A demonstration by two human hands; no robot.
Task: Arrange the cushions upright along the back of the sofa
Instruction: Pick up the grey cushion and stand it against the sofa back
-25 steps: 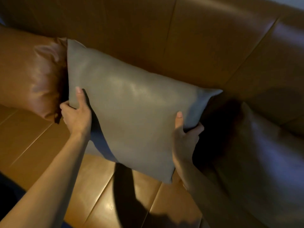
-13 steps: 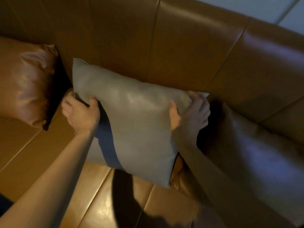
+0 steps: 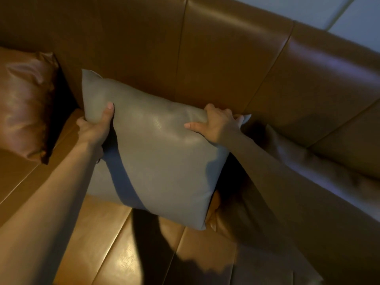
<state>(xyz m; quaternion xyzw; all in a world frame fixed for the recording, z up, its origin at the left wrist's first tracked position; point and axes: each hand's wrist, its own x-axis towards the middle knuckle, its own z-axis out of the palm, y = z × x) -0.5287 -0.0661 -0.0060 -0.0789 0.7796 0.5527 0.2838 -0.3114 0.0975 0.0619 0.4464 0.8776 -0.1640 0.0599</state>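
1. My left hand [image 3: 93, 130] grips the upper left edge of the grey cushion [image 3: 156, 153], thumb on the front face and fingers curled behind. My right hand [image 3: 216, 124] clenches its top right corner, bunching the cover.
2. The grey cushion stands on the sofa seat [image 3: 115, 243], its top edge close against the sofa back [image 3: 185, 58]. I cannot tell whether it actually touches.
3. Risk: the cover looks slick, and so does the seat. If I let go while the cushion leans forward, I judge its bottom edge could slide toward the seat's front edge and the cushion could flop flat.
4. Risk: another cushion [image 3: 329, 182] lies slumped just beside the grey cushion's right side, under my right forearm. It could push the grey one askew or take the room it needs.
5. The brown cushion [image 3: 26, 103] near the left end stands well apart, so crowding there seems unlikely.
6. I can read no brand, label or writing anywhere.
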